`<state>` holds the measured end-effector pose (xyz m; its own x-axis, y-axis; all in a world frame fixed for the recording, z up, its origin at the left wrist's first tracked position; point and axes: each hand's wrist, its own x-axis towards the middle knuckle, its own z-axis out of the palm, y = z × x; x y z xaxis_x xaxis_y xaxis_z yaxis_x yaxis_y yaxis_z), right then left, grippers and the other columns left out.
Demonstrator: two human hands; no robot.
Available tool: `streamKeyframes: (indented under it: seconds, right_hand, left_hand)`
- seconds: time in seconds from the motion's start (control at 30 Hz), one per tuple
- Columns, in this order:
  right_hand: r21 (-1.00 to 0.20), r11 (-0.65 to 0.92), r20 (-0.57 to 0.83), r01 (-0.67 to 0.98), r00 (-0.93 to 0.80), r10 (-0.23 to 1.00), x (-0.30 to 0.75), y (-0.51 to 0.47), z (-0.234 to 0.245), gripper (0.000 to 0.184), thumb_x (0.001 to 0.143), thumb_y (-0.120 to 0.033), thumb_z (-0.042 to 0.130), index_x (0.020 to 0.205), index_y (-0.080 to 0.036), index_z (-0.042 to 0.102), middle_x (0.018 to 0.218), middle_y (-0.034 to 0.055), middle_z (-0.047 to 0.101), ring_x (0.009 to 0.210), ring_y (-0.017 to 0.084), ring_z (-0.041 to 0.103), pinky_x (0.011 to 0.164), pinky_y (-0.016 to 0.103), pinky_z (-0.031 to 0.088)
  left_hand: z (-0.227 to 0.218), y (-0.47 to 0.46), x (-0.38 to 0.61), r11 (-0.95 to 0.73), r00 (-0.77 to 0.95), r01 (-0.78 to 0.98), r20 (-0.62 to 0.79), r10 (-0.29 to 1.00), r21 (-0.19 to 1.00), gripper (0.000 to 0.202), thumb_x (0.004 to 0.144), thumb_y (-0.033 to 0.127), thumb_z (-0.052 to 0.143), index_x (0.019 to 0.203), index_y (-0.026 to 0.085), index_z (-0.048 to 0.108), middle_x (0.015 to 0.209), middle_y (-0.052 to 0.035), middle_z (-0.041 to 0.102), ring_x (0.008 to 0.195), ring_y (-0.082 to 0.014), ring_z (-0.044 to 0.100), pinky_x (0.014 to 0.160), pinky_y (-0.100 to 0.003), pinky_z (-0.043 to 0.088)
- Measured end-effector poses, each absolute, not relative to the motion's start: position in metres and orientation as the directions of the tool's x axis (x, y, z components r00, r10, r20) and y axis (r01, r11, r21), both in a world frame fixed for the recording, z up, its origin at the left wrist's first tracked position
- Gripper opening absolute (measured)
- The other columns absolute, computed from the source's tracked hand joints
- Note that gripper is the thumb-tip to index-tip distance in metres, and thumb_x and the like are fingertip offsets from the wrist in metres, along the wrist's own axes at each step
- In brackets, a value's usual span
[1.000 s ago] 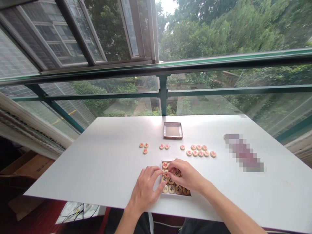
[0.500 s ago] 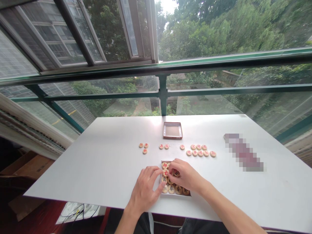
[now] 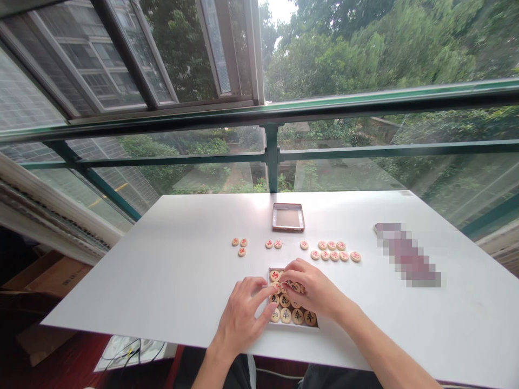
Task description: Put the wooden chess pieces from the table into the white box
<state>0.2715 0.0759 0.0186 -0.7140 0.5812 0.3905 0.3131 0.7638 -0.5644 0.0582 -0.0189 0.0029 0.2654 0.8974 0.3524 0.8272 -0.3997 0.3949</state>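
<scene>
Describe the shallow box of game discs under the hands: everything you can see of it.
The shallow square pale box lies flat and lidless on the white table, near its front edge. Its rim is thin and low; the material is unclear. Inside, round pale wooden discs with black or red characters lie flat in rows. The left hand rests its fingertips at the box's left rim; the right hand covers its far right part, fingertips on the discs.

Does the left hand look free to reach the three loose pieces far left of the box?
Probably yes: the left hand rests at the left edge of the box, and only bare table lies between it and the three pieces.
</scene>
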Motion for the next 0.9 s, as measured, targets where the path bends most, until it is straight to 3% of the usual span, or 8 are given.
streamKeyframes:
  seconds: [0.2, 0.4, 0.9]
  right_hand:
    - [-0.557, 0.777, 0.398, 0.295, -0.726, 0.561, 0.271, 0.074, 0.0203, 0.016, 0.088, -0.012, 0.061, 0.093, -0.024, 0.07, 0.099, 0.0069, 0.066, 0.092, 0.021, 0.059, 0.079, 0.035, 0.053]
    - [-0.506, 0.801, 0.408, 0.318, -0.73, 0.548, 0.2701, 0.0736, 0.0221, 0.023, 0.088, -0.009, 0.058, 0.104, -0.024, 0.068, 0.108, 0.0068, 0.066, 0.095, 0.022, 0.058, 0.083, 0.037, 0.053]
    - [-0.489, 0.818, 0.412, 0.302, -0.747, 0.522, 0.2689, 0.076, 0.0164, 0.031, 0.088, -0.003, 0.053, 0.109, -0.023, 0.065, 0.109, 0.0052, 0.071, 0.098, 0.022, 0.059, 0.084, 0.038, 0.054]
  left_hand:
    - [0.003, -0.0192, 0.0579, -0.398, 0.267, 0.823, 0.342, 0.901, 0.406, 0.029, 0.098, 0.031, 0.05, 0.125, 0.028, 0.061, 0.116, -0.0093, 0.06, 0.105, -0.0253, 0.057, 0.087, -0.042, 0.049]
    - [0.0016, -0.0195, 0.0574, -0.393, 0.26, 0.818, 0.34, 0.904, 0.42, 0.03, 0.098, 0.031, 0.051, 0.126, 0.027, 0.06, 0.115, -0.0092, 0.059, 0.103, -0.0252, 0.056, 0.088, -0.043, 0.048]
    - [-0.0007, -0.0177, 0.0575, -0.386, 0.25, 0.824, 0.344, 0.905, 0.414, 0.03, 0.098, 0.033, 0.05, 0.126, 0.026, 0.06, 0.115, -0.0093, 0.06, 0.103, -0.0251, 0.056, 0.088, -0.043, 0.048]
